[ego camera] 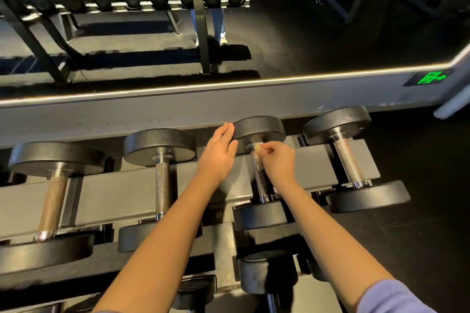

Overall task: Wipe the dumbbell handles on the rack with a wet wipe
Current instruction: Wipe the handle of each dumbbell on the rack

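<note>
Several black dumbbells lie side by side on the grey rack. My right hand pinches a pale wet wipe against the top of the chrome handle of the third dumbbell. My left hand rests with straight fingers against the left side of that dumbbell's far head. The near head sits below my right wrist. To the left are a dumbbell with a knurled handle and one with a brownish handle. Another dumbbell lies to the right.
A mirror behind the rack reflects another rack and a person's legs. A lit strip runs along its lower edge. More dumbbells sit on a lower tier near me. A green exit sign glows at the right. Dark floor lies to the right.
</note>
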The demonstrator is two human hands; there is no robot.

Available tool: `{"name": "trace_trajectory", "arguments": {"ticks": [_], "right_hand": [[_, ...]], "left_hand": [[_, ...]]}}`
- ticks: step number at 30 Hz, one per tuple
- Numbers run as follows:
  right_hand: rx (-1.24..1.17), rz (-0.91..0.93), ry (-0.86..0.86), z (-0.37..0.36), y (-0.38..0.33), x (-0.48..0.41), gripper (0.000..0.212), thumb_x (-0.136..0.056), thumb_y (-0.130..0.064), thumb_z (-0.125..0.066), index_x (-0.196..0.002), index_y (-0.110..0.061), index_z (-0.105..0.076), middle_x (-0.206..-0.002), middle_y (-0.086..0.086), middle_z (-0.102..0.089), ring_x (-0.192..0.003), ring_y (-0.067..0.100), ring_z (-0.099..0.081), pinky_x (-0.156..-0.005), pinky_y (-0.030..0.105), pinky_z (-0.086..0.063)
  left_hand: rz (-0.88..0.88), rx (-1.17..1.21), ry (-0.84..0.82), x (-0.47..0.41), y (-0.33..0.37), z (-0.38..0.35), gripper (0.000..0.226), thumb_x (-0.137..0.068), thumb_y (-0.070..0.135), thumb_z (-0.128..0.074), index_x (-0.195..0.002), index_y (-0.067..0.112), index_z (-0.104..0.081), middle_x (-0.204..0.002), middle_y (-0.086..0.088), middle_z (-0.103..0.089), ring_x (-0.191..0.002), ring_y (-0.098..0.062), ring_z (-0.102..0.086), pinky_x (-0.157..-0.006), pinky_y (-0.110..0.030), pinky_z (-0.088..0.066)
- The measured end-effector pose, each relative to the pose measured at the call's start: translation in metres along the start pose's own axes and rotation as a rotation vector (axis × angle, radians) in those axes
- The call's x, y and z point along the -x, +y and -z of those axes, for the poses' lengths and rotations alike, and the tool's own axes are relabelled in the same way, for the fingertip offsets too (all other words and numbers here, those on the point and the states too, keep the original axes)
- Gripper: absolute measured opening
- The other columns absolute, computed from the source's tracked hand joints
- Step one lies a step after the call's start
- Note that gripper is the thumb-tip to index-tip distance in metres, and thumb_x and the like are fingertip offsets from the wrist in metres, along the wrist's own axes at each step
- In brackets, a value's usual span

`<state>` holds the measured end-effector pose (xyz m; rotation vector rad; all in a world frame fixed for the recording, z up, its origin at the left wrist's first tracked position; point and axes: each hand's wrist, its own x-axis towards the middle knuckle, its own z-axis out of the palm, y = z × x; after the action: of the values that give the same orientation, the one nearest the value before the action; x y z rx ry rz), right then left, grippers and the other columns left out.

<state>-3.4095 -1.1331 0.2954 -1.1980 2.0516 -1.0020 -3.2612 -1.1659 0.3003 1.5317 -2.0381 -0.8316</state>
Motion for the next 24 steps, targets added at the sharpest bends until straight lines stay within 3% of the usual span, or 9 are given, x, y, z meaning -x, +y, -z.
{"name": "trace_trajectory", "arguments": {"ticks": [5, 9, 13, 18, 24], "right_hand": [[0.203, 0.121, -0.128, 0.004, 0.017, 0.008, 0.016, -0.086, -0.006, -0.066, -0.100, -0.002, -0.072, -0.103, 0.012, -0.065, -0.096, 0.025, -0.061, -0.076, 0.013, -0.037], [0.173, 0.144, -0.017, -0.005, 0.005, 0.001, 0.011, -0.083, -0.009, -0.066, -0.083, -0.001, -0.072, -0.084, 0.013, -0.069, -0.080, 0.026, -0.063, -0.075, 0.033, -0.049], [0.173, 0.163, 0.043, -0.015, -0.004, -0.004, 0.012, -0.083, -0.014, -0.067, -0.089, -0.005, -0.073, -0.089, 0.010, -0.068, -0.080, 0.023, -0.062, -0.074, 0.032, -0.049], [0.273, 0.071, -0.071, -0.011, 0.007, 0.005, 0.012, -0.084, -0.009, -0.063, -0.079, -0.003, -0.071, -0.085, 0.011, -0.068, -0.080, 0.025, -0.064, -0.072, 0.034, -0.052], [0.149, 0.133, 0.008, -0.005, -0.007, 0.001, 0.010, -0.083, -0.007, -0.063, -0.085, -0.004, -0.072, -0.084, 0.012, -0.068, -0.079, 0.024, -0.063, -0.074, 0.033, -0.050]], "left_hand": [[-0.015, 0.004, 0.019, -0.001, -0.003, -0.002, 0.050, -0.103, 0.027, -0.035, -0.151, 0.018, -0.022, -0.158, 0.002, -0.019, -0.144, -0.014, -0.020, -0.113, -0.025, -0.016], [-0.014, -0.004, 0.026, -0.002, -0.004, -0.002, 0.050, -0.103, 0.027, -0.036, -0.151, 0.018, -0.022, -0.158, 0.002, -0.019, -0.143, -0.014, -0.021, -0.111, -0.023, -0.017], [-0.018, -0.006, 0.025, -0.001, -0.002, -0.002, 0.050, -0.103, 0.027, -0.035, -0.151, 0.018, -0.022, -0.158, 0.002, -0.019, -0.143, -0.014, -0.021, -0.112, -0.024, -0.018], [-0.027, -0.005, 0.023, -0.002, -0.004, -0.003, 0.050, -0.103, 0.026, -0.035, -0.151, 0.018, -0.022, -0.158, 0.001, -0.019, -0.143, -0.016, -0.021, -0.112, -0.026, -0.018], [-0.029, -0.040, -0.007, -0.003, 0.001, 0.000, 0.052, -0.102, 0.026, -0.038, -0.151, 0.017, -0.021, -0.158, 0.000, -0.018, -0.142, -0.019, -0.022, -0.113, -0.031, -0.022]]}}
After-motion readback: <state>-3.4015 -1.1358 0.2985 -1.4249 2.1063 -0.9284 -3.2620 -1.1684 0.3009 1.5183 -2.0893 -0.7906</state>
